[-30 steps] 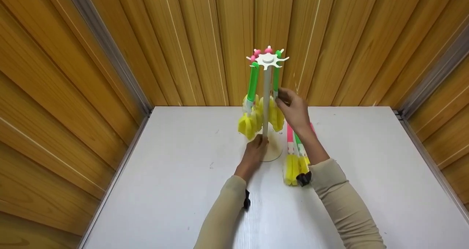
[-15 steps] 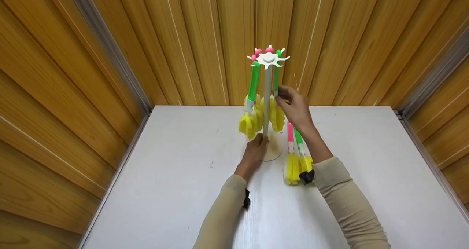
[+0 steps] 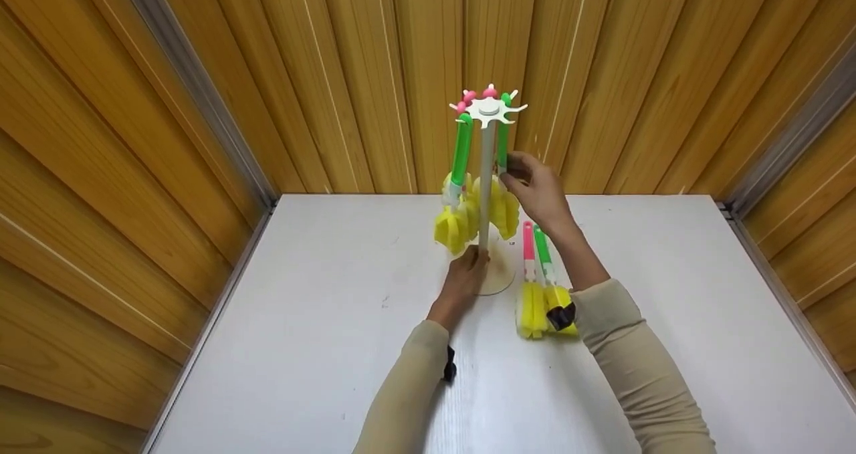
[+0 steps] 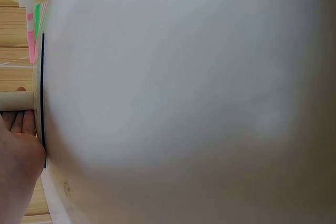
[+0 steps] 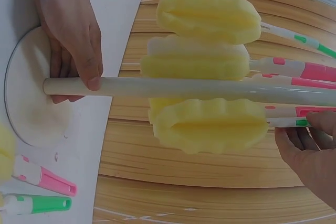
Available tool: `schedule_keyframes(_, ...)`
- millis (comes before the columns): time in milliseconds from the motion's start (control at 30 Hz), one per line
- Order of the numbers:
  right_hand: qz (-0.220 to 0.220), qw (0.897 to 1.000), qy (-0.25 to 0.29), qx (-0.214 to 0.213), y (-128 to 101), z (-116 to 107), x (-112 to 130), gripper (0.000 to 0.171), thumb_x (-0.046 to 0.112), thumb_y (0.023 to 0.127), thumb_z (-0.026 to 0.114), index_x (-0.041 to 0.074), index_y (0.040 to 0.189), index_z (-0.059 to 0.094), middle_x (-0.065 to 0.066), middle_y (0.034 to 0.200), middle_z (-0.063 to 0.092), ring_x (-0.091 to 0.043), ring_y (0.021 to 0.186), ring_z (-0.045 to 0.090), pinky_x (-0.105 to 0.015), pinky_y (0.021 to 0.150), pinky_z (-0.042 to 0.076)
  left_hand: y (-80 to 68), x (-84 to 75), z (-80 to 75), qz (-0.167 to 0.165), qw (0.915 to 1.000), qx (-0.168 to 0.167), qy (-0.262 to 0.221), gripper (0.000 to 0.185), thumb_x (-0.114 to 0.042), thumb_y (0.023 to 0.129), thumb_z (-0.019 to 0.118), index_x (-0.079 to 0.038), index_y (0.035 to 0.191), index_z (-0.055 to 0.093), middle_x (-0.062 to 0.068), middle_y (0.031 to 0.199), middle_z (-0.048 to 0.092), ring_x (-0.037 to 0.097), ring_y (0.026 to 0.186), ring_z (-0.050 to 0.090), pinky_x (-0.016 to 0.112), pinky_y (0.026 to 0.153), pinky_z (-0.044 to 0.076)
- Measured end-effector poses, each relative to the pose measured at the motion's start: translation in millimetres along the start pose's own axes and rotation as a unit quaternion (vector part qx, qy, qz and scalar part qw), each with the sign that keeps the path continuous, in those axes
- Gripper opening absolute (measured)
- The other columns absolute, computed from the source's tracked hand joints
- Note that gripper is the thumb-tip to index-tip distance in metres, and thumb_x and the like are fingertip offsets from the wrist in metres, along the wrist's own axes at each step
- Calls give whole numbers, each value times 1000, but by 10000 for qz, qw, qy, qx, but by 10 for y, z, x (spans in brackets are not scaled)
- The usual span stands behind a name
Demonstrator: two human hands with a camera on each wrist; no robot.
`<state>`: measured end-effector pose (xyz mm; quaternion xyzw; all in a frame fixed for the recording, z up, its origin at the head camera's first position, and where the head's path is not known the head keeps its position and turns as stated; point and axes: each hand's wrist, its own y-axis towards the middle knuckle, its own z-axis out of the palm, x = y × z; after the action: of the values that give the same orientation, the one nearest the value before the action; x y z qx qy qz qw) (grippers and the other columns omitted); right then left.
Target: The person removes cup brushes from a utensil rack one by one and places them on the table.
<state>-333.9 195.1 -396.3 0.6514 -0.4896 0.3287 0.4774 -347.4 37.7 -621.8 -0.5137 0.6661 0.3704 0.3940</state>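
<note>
A white stand with a hooked top (image 3: 489, 108) rises from a round base (image 3: 500, 279). My left hand (image 3: 466, 271) grips its pole (image 3: 486, 180) just above the base; the right wrist view shows the thumb and fingers around it. My right hand (image 3: 543, 193) pinches a green-handled sponge brush (image 3: 502, 143) low on its handle, where it hangs at the stand's right rear. Its yellow sponge head (image 5: 210, 125) shows in the right wrist view. Another green-handled brush (image 3: 461, 150) hangs at the left, with several pink-handled ones (image 5: 317, 72) behind, partly hidden by the pole.
On the white table (image 3: 301, 347), right of the base, lie a pink-handled sponge brush (image 3: 529, 243) and a green-handled one (image 3: 543, 248). My right sleeve and wrist strap partly cover their sponge end. Wood-patterned walls (image 3: 374, 79) enclose the table's back and sides.
My right hand has risen slightly along the green handle, and its forearm has shifted right, uncovering more of the brushes on the table. The left hand stays on the pole.
</note>
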Motion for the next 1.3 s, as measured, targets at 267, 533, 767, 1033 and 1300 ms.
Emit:
schedule_keyframes(267, 151, 9997, -68, 195, 29, -58, 46, 39, 9, 102, 60, 1, 141, 56, -16, 137, 61, -29, 126, 58, -42, 104, 49, 0, 11, -3, 81, 10000, -34, 15, 41, -52, 107, 41, -18, 113, 62, 2, 99, 67, 12, 89, 56, 31, 80, 45)
schedule_keyframes(533, 201, 9994, -171, 206, 20, -91, 51, 38, 10, 101, 64, 5, 138, 60, -13, 132, 65, -27, 121, 62, -37, 98, 53, 4, 23, -3, -12, 10000, 38, 21, 45, -55, 106, 38, -18, 115, 62, -6, 91, 61, 11, 87, 55, 32, 77, 45)
schedule_keyframes(767, 101, 9993, -296, 216, 36, -110, 44, 38, 9, 99, 66, 4, 137, 60, -14, 131, 66, -27, 121, 64, -38, 97, 54, 11, 14, -1, -76, 9999, 53, -82, 47, -56, 106, 39, -16, 118, 62, -6, 93, 60, 11, 90, 55, 33, 79, 45)
schedule_keyframes(1033, -66, 9996, -144, 233, 21, -137, 57, 38, 8, 98, 67, 1, 135, 61, -16, 130, 67, -28, 119, 65, -34, 94, 55, -1, -2, -6, 62, 9999, 45, 77, 45, -56, 107, 36, -19, 114, 61, -7, 89, 57, 11, 84, 53, 30, 75, 43)
schedule_keyframes(1300, -131, 9995, -99, 271, 7, -142, 68, 39, 10, 98, 68, 1, 136, 61, -17, 131, 66, -29, 120, 64, -38, 95, 55, -11, -7, -11, 81, 9999, 0, 84, 42, -57, 107, 36, -22, 110, 60, -7, 86, 55, 10, 81, 52, 30, 72, 42)
